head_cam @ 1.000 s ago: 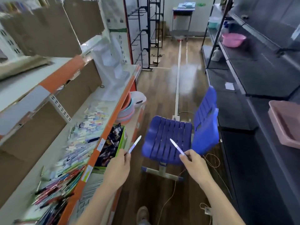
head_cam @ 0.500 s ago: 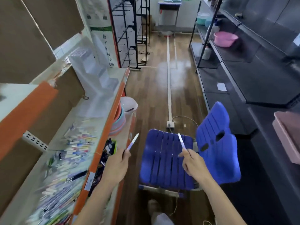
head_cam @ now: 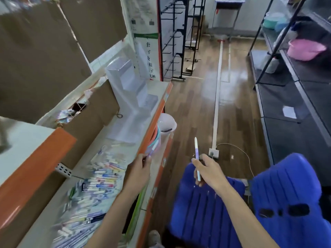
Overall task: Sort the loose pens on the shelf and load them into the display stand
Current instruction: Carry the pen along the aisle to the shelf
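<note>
Several loose pens (head_cam: 100,178) lie in a blurred heap on the white shelf (head_cam: 125,144) at my left. A clear tiered display stand (head_cam: 129,83) sits farther along that shelf. My right hand (head_cam: 208,170) pinches a white and purple pen (head_cam: 197,154) that points upward, over the aisle. My left hand (head_cam: 141,169) is at the shelf's orange front edge and grips a second pen (head_cam: 151,152), of which only a short purple and white end shows past the fingers.
A blue plastic chair (head_cam: 250,203) stands close in front of me in the aisle. Stacked basins (head_cam: 157,140) and a white bin (head_cam: 167,123) sit below the shelf. Dark metal shelving (head_cam: 293,104) lines the right side, and a power socket (head_cam: 214,153) with a cable lies on the floor.
The view has swung up and along the shelf toward the display stand. My left hand moved to the shelf's orange edge. My right hand's pen has turned more upright.
</note>
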`<action>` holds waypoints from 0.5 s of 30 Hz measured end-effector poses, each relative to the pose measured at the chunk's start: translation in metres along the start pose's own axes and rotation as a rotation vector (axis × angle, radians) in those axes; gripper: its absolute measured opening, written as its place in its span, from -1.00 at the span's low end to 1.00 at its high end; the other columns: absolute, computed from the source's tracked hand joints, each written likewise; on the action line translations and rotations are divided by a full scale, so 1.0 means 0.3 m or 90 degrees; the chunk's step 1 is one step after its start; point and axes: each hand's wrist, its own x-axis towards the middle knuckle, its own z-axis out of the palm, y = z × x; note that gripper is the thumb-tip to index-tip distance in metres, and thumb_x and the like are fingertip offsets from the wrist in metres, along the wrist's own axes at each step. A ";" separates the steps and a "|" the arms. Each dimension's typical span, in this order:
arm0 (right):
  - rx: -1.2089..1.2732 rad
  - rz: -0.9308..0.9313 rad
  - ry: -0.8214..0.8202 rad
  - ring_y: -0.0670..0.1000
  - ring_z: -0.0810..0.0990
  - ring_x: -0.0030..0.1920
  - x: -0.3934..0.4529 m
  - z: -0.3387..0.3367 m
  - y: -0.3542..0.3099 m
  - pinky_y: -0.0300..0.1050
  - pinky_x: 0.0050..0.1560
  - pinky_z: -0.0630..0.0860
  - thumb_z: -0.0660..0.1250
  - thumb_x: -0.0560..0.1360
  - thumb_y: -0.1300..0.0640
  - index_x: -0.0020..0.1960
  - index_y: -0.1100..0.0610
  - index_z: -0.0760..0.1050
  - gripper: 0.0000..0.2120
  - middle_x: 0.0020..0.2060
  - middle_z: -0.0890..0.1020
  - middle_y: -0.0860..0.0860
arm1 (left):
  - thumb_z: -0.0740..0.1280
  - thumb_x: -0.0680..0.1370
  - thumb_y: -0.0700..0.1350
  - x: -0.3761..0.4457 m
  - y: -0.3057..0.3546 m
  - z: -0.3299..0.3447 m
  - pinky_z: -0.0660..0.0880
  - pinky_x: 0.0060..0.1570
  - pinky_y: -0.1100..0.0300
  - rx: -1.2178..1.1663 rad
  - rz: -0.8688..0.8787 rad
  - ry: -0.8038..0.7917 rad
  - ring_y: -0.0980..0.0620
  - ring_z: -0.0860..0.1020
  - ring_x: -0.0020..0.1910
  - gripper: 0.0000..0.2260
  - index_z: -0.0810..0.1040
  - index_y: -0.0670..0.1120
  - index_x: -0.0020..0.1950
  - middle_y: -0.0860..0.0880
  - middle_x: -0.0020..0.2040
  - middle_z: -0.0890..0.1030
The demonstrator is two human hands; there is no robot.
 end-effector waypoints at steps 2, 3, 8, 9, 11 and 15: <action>0.004 -0.005 0.009 0.08 0.55 -0.43 0.065 0.009 -0.040 -0.13 -0.45 0.51 0.19 0.61 0.08 -0.08 0.20 0.39 -0.81 -0.39 0.58 0.13 | 0.15 0.61 0.03 0.077 0.010 0.007 0.32 -0.24 0.12 0.020 0.007 0.010 -0.19 0.55 -0.10 -0.76 0.51 -0.09 0.02 -0.14 -0.13 0.59; 0.009 -0.009 0.012 0.10 0.56 -0.41 0.093 0.013 -0.060 -0.14 -0.43 0.51 0.18 0.61 0.08 -0.05 0.23 0.39 -0.79 -0.38 0.58 0.14 | 0.15 0.61 0.03 0.111 0.016 0.008 0.30 -0.24 0.14 0.031 0.013 0.014 -0.18 0.55 -0.09 -0.76 0.50 -0.09 0.01 -0.16 -0.11 0.59; 0.031 -0.032 0.018 0.09 0.56 -0.38 0.212 0.025 -0.136 -0.13 -0.37 0.52 0.19 0.60 0.09 -0.06 0.24 0.39 -0.79 -0.36 0.55 0.12 | 0.18 0.61 0.02 0.228 0.060 -0.008 0.29 -0.35 0.16 -0.009 0.045 0.006 -0.03 0.50 -0.25 -0.80 0.42 -0.08 -0.12 -0.01 -0.27 0.53; 0.032 -0.030 0.016 0.07 0.56 -0.38 0.226 0.024 -0.145 -0.13 -0.36 0.52 0.20 0.60 0.08 -0.08 0.22 0.39 -0.80 -0.36 0.55 0.11 | 0.19 0.61 0.01 0.244 0.061 -0.006 0.30 -0.37 0.20 -0.025 0.046 0.001 0.01 0.48 -0.28 -0.80 0.41 -0.08 -0.13 0.02 -0.29 0.51; 0.036 -0.030 0.013 0.05 0.56 -0.39 0.263 0.021 -0.161 -0.14 -0.37 0.53 0.21 0.60 0.08 -0.08 0.19 0.41 -0.82 -0.35 0.56 0.11 | 0.21 0.60 0.00 0.287 0.063 0.004 0.29 -0.38 0.25 -0.040 0.046 -0.008 0.07 0.45 -0.31 -0.80 0.42 -0.10 -0.12 0.04 -0.31 0.48; 0.005 -0.039 0.003 0.04 0.58 -0.40 0.379 0.046 -0.212 -0.17 -0.42 0.54 0.22 0.59 0.09 -0.03 0.25 0.42 -0.80 -0.34 0.57 0.13 | 0.22 0.59 -0.04 0.378 0.046 0.005 0.30 -0.32 0.17 -0.058 0.010 -0.007 0.03 0.44 -0.28 -0.85 0.42 -0.09 -0.10 0.04 -0.29 0.49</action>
